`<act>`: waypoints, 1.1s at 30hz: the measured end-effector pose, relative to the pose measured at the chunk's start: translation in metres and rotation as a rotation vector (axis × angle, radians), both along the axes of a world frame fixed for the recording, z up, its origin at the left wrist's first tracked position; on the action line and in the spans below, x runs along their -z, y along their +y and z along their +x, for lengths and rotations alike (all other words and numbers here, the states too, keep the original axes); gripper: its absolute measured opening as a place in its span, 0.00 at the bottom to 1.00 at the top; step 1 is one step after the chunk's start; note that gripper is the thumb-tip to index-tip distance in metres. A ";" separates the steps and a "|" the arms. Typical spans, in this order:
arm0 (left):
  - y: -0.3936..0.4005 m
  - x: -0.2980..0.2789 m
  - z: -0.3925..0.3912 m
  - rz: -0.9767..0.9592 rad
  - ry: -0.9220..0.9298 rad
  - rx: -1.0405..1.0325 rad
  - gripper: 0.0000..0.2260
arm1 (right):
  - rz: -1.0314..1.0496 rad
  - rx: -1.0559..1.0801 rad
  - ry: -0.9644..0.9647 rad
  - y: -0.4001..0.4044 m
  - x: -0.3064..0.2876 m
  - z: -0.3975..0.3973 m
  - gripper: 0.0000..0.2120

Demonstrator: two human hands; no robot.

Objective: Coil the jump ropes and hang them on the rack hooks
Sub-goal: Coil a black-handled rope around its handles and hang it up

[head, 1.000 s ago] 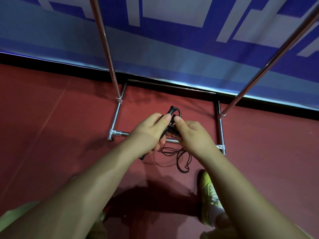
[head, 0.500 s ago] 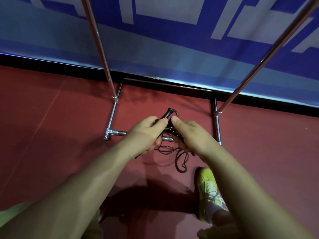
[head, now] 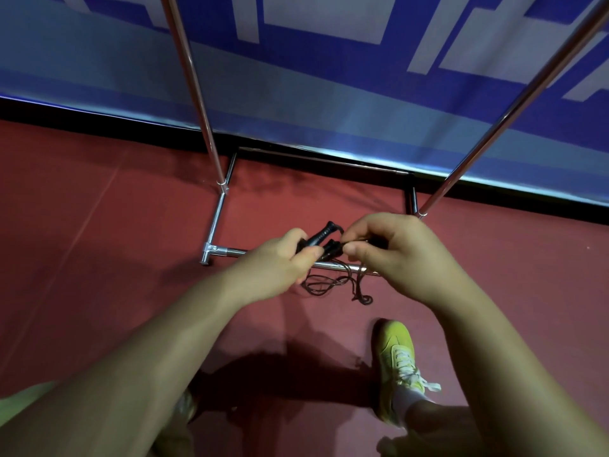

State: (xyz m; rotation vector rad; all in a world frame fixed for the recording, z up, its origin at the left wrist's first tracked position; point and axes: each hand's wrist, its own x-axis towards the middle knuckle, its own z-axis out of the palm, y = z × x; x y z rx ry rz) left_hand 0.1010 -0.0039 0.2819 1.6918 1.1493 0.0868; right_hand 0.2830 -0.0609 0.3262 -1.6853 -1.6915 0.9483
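Your left hand (head: pixel 280 262) grips the black jump rope handles (head: pixel 318 239), fingers curled round them, while your right hand (head: pixel 392 252) pinches the thin dark cord (head: pixel 333 283) just beside them. Loose loops of cord hang below your hands, above the red floor (head: pixel 99 242). The chrome rack (head: pixel 216 222) base stands in front of you against the blue banner (head: pixel 329 77). Your yellow shoe (head: pixel 397 354) shows lower right.

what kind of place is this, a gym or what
Probably a sports hall: red sports floor, a blue banner along the wall, and a jump rope held over a chrome rack.
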 end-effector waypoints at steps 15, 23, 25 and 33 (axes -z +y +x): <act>-0.045 -0.029 0.013 -0.397 -0.383 0.332 0.11 | -0.553 -0.223 0.877 0.001 0.018 0.014 0.15; -0.019 -0.027 0.013 -0.509 -0.558 -0.236 0.16 | -0.177 0.160 0.507 0.004 0.024 -0.002 0.19; -0.016 -0.026 0.012 -0.491 -0.513 -0.257 0.18 | -0.177 0.149 0.474 0.003 0.023 -0.007 0.15; -0.012 -0.024 0.007 -0.427 -0.430 -0.260 0.28 | -0.289 0.154 0.591 0.002 0.025 -0.016 0.15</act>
